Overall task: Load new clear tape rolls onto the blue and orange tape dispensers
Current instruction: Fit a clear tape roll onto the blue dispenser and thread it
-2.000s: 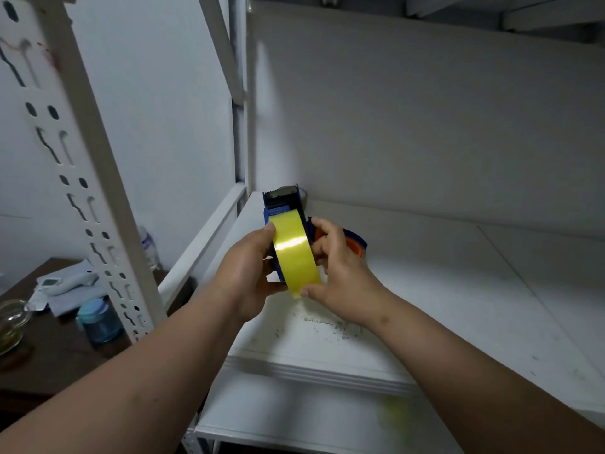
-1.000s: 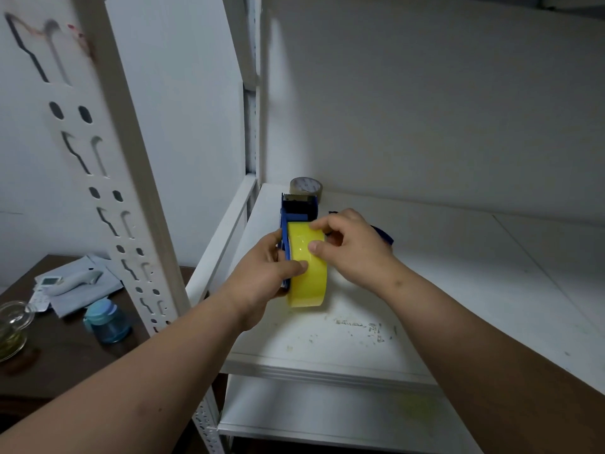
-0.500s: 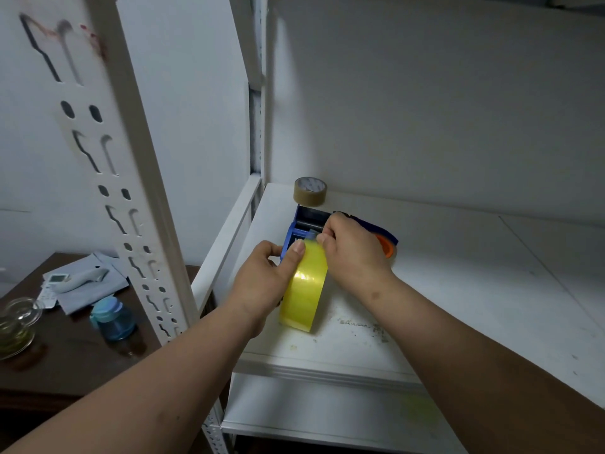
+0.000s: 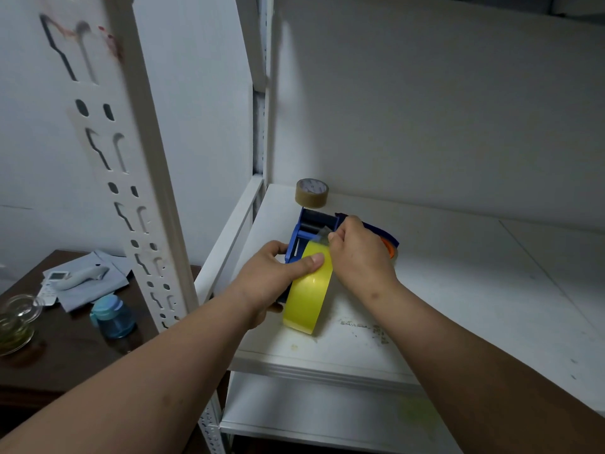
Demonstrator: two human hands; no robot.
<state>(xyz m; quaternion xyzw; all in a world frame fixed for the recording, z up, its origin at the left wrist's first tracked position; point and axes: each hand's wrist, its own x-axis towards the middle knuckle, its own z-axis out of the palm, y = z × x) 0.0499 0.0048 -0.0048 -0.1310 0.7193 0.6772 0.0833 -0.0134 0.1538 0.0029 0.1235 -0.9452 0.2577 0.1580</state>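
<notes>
A blue and orange tape dispenser (image 4: 302, 229) is held just above the white shelf (image 4: 458, 290), its black roller end pointing away from me. A yellowish clear tape roll (image 4: 306, 296) sits in it, edge towards me. My left hand (image 4: 273, 280) grips the dispenser from the left, with the thumb pressed on top of the roll. My right hand (image 4: 358, 257) pinches the loose end of the tape near the roller. A second blue and orange dispenser (image 4: 386, 239) lies behind my right hand, mostly hidden.
A brown tape roll (image 4: 311, 192) stands in the shelf's back left corner. A perforated white upright (image 4: 131, 178) rises at the left. Beyond it a dark table (image 4: 65, 348) holds a blue bottle (image 4: 113, 316), a glass jar (image 4: 14, 319) and a white thermometer (image 4: 82, 277).
The dispenser with the roll has tipped forward and down toward the shelf. My right hand moved from the roll's side up to the roller end and took the tape's loose end.
</notes>
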